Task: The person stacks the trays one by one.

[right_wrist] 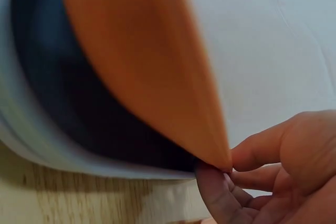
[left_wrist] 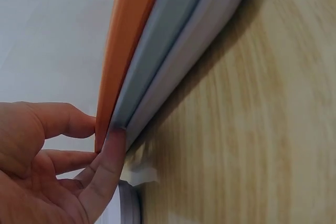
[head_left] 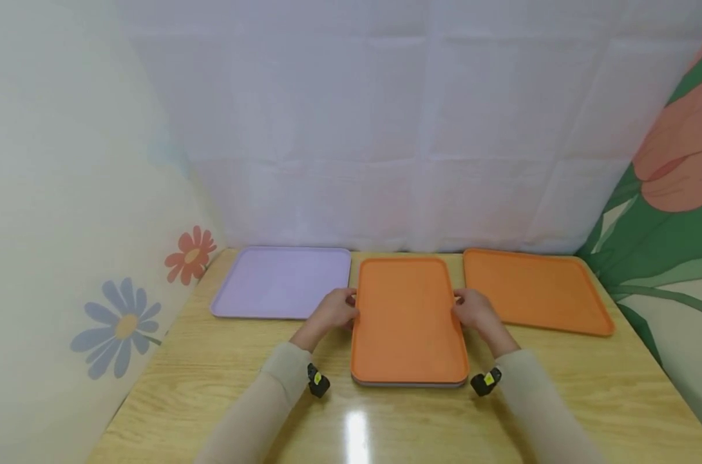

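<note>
One orange rectangular tray [head_left: 409, 322] lies at the centre of the head frame, uppermost in a stack, its long axis running from top to bottom of the frame. The left hand [head_left: 335, 308] and right hand [head_left: 473, 308] sit opposite each other across its width, one at each long edge, near mid-length; neither is clearly nearer. Both hands pinch the orange rim between thumb and fingers. On the left, one fingertip also meets the side of the blue-grey tray [left_wrist: 149, 56] directly beneath. A pale lilac-grey tray [left_wrist: 189, 45] lies under that. Clearance is uneven by view: the left wrist view shows the orange rim close against the blue-grey one; the right wrist view shows a dark gap below the orange tray.

Outward, a lilac tray [head_left: 284, 283] lies left of centre, and a second orange tray [head_left: 536, 290] lies right of centre. Both have their long axes roughly across the frame, on the wood-grain table [head_left: 200, 380].
</note>
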{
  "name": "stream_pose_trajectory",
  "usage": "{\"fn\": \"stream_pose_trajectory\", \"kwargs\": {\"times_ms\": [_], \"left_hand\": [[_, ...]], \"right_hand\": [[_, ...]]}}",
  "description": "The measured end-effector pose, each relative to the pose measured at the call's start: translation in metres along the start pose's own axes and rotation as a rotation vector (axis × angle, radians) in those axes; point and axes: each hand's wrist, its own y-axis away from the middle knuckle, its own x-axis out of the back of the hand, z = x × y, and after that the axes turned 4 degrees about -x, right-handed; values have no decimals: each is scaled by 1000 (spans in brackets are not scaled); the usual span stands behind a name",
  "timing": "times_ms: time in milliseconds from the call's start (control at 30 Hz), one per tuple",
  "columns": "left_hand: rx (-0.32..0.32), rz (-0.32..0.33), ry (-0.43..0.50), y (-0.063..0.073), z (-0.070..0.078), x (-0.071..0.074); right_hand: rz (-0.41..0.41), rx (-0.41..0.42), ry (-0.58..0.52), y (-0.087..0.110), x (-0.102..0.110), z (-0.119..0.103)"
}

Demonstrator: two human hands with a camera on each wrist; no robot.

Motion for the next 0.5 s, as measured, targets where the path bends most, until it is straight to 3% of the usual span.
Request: {"fn": "stream_pose_trajectory", "kwargs": {"times_ms": [267,500], "left_hand": [[-3,9,-52,5,-1,-2],[-15,20,-152,7,0,-2]], "right_hand": [[-11,-16,35,1,-1,2],[3,-36,-80,3,-8,8]]}}
